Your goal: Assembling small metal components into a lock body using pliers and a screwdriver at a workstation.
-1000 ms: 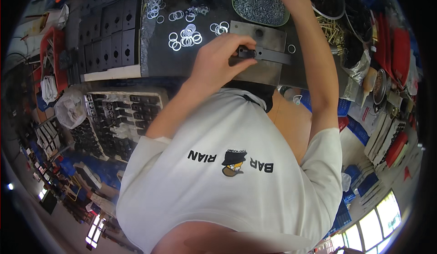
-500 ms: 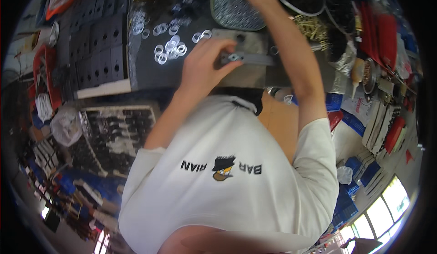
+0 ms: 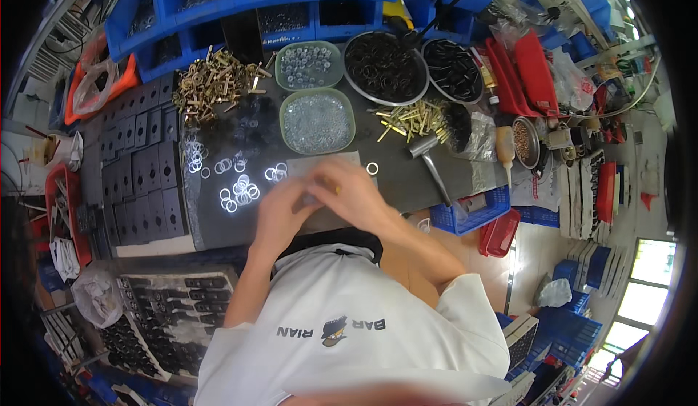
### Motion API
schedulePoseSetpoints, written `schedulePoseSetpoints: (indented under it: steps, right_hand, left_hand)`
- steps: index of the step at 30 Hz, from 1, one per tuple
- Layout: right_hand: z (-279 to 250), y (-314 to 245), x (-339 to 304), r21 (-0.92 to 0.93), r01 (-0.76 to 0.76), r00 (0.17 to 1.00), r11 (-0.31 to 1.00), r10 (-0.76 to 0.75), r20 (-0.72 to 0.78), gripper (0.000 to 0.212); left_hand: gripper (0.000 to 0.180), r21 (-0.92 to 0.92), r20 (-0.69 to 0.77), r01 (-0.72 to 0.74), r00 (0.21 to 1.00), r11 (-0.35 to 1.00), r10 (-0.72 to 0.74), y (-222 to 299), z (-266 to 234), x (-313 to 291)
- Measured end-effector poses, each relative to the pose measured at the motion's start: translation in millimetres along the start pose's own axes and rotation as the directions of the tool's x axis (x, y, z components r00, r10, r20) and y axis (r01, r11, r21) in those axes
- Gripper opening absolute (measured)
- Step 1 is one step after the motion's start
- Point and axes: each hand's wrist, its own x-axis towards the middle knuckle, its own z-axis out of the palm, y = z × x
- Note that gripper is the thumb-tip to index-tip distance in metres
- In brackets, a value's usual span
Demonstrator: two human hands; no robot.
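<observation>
Dark desk (image 3: 396,190), crowded with containers and loose parts around a green tub of fine silvery pieces (image 3: 318,150). Beyond the tub, a curving row of blue bins (image 3: 247,0), stocked with small parts. Well left of the tub, rows of flat black plates (image 3: 149,162) with holes. Right of the tub and farther back, a round metal basin (image 3: 385,103) heaped with dark parts; red trays (image 3: 534,75) well to its right. Right of the tub but nearer the body, a blue basket (image 3: 472,221). Left of the tub and beyond, a heap of brass-coloured bolts (image 3: 218,86). Just on the tub's near side, a grey plate (image 3: 325,221), partly blocked from sight by the hands. To the tub's right, a hammer (image 3: 435,173) and yellow pins (image 3: 418,120). Left of the tub and nearer, pale rings (image 3: 242,189) in loose clusters.

Nearer than the tub, across the white shirt (image 3: 349,282), black lettering around a small cartoon figure.

Over the plate, just nearer than the tub, left hand (image 3: 280,208) and right hand (image 3: 350,191) close together, fingers bent inward, slightly blurred. Between the fingers, a yellowish fleck (image 3: 338,189); impossible to tell how firmly closed, or on what.
</observation>
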Motion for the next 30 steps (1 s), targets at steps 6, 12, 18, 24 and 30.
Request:
schedulePoseSetpoints:
  steps: [6, 12, 18, 24, 30]
  right_hand:
    - [-0.3, -5.9, -15.1, 0.007, -0.109, 0.994, 0.994, 0.109, -0.014, 0.018]
    - [-0.2, -11.8, -18.9, 0.036, -0.11, 0.994, 0.993, 0.11, 0.009, 0.018]
    - [0.7, -8.8, -19.6, -0.015, -0.06, 0.998, 0.998, 0.06, -0.006, 0.019]
    - [-7.4, -8.6, -13.1, -0.058, -0.041, 0.998, 0.997, 0.044, 0.048, 0.019]
    - [-20.8, -11.9, 14.1, -0.053, -0.123, 0.99, 0.991, 0.126, 0.055, 0.028]
  left_hand:
    - [0.037, -0.087, 0.011, 0.079, 0.997, 0.993, -0.078, 1.2, -0.3, 3.0]
    - [0.038, -0.09, 0.004, 0.075, 0.997, 0.993, -0.075, -8.8, 2.1, 0.1]
    - [0.04, -0.07, 0.087, 0.038, 0.996, 0.997, -0.032, -1.9, -9.2, 5.2]
    - [0.046, 0.002, 0.134, -0.147, 0.98, 0.989, 0.146, 3.2, -29.7, 30.8]
    - [0.023, 0.313, -0.013, -0.166, 0.984, 0.935, 0.179, -7.8, -31.1, 80.3]
